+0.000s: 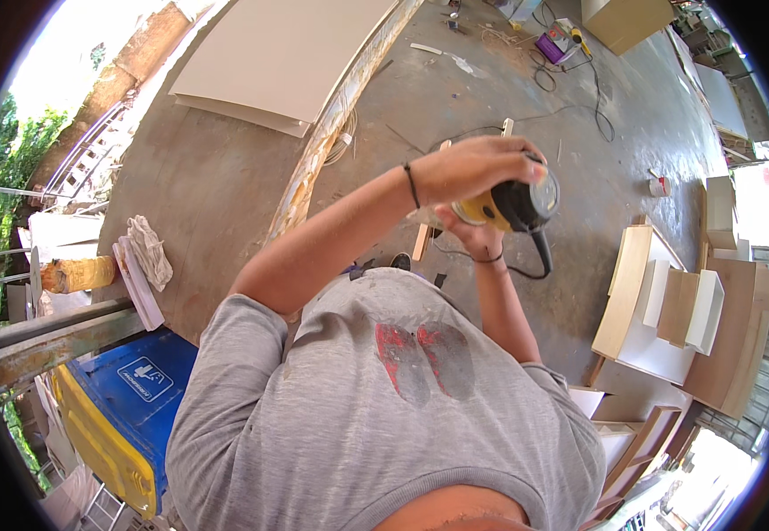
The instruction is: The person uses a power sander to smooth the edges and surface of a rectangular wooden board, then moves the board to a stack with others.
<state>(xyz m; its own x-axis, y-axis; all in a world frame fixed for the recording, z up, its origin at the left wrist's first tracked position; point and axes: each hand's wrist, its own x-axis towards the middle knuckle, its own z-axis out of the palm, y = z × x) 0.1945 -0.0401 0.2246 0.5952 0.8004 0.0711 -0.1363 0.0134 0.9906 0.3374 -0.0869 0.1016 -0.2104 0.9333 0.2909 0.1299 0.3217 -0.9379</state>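
Observation:
A yellow and black corded power tool (517,205), shaped like a trim router, is held tilted in front of my chest. My left hand (477,168) reaches across and wraps round its upper side, with the fingertips near the black end cap. Lower down, my right hand (475,234) grips the tool near its yellow lower end, partly hidden behind the body. A black cable (541,252) leaves the cap and loops down past my right wrist. Wooden pieces (422,241) show below and behind my hands, mostly covered by them.
A large pale panel (269,53) lies at far left beside a long rough-edged strip (331,124). Cables and a purple box (551,49) lie on the far floor. Wooden cabinet parts (632,292) stand at right. A blue and yellow bin (137,389) is near left.

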